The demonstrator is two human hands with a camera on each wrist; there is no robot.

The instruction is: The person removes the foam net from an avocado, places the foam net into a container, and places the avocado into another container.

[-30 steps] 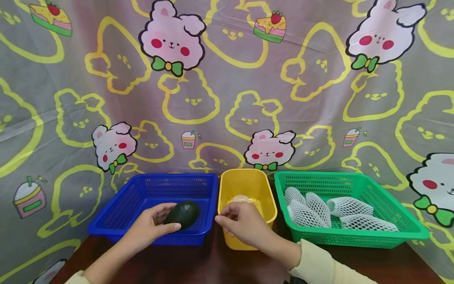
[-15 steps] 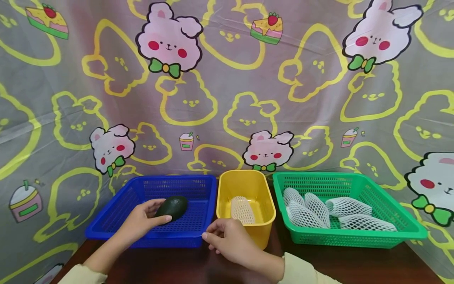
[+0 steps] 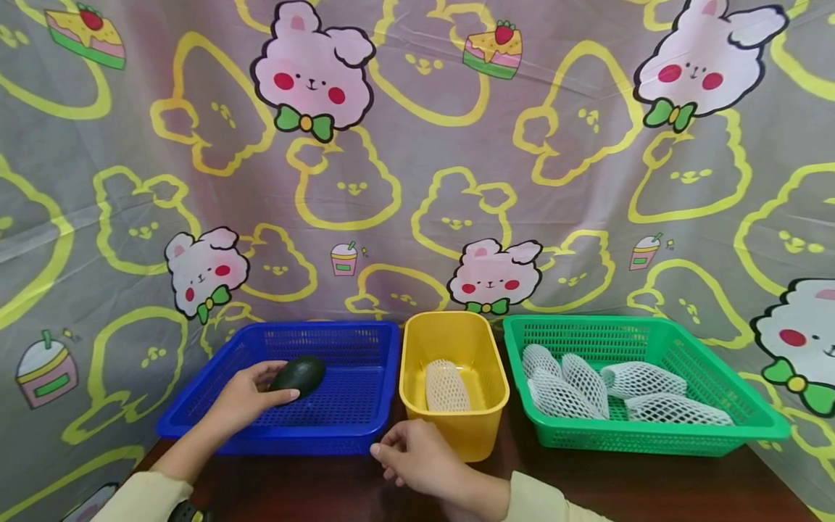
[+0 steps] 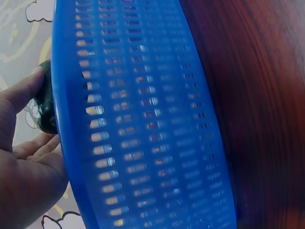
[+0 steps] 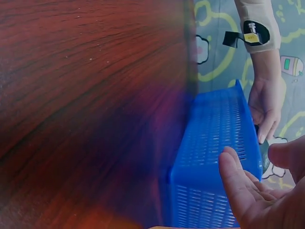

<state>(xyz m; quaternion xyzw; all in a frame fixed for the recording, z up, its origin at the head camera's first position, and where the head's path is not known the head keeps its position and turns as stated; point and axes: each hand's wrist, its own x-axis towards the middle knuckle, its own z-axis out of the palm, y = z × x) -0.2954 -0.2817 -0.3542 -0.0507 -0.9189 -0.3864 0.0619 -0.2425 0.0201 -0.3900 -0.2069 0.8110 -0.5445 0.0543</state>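
Note:
My left hand (image 3: 243, 400) grips a dark green avocado (image 3: 300, 376) over the left part of the blue basket (image 3: 326, 441). The left wrist view shows the avocado (image 4: 45, 102) just past the basket's rim, with the thumb on one side and fingers below; the basket hides part of it. My right hand (image 3: 422, 458) is in front of the yellow bin (image 3: 466, 438), near the blue basket's front right corner. Its fingers are loosely bent and hold nothing. Inside the yellow bin lies a fruit-shaped thing in a pale foam net (image 3: 446, 386).
At the right stands a green basket (image 3: 652, 438) with several white foam-netted pieces (image 3: 675, 409) in it. All three containers stand side by side on a dark reddish wooden table (image 3: 313, 486). A patterned curtain (image 3: 404, 239) hangs behind them.
My right hand has drawn back from over the yellow bin toward the table's front, uncovering the netted piece. My left hand has moved left over the blue basket with the avocado.

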